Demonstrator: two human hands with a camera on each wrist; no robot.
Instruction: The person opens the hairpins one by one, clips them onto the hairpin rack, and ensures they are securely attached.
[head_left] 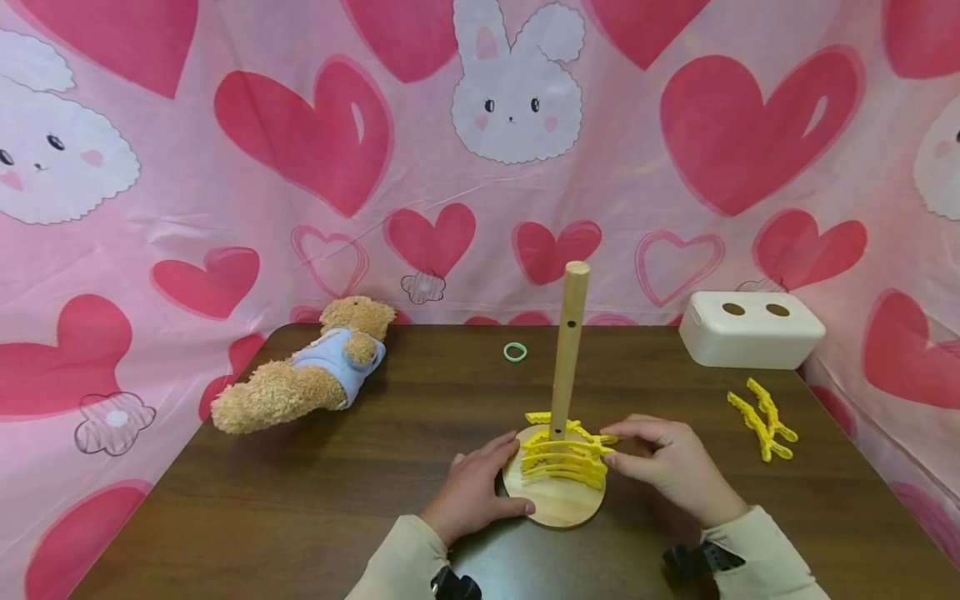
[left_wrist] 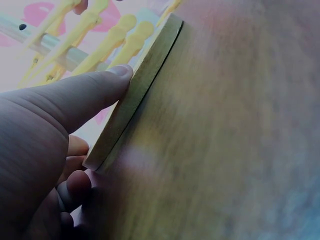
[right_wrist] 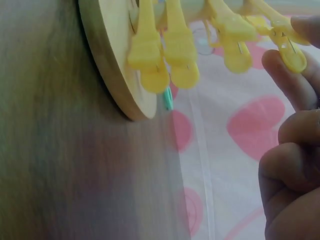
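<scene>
A wooden stand with a round base (head_left: 558, 507) and an upright post (head_left: 572, 333) stands before me. Several yellow hair clips (head_left: 562, 471) sit in a stack around the lower post. My left hand (head_left: 474, 493) grips the base from the left; in the left wrist view its thumb (left_wrist: 97, 90) presses on the rim while the other fingers lie on the far side. My right hand (head_left: 678, 467) pinches the end of the uppermost clip (right_wrist: 291, 56) between thumb and index finger, at the right of the post. The clip's far end is partly hidden among the others.
Two more yellow hair clips (head_left: 765, 443) lie crossed on the dark table at the right. Behind them is a white box (head_left: 750, 346) with two round holes. A green ring (head_left: 514, 360) lies beyond the stand, and a teddy bear (head_left: 330, 358) lies at the left.
</scene>
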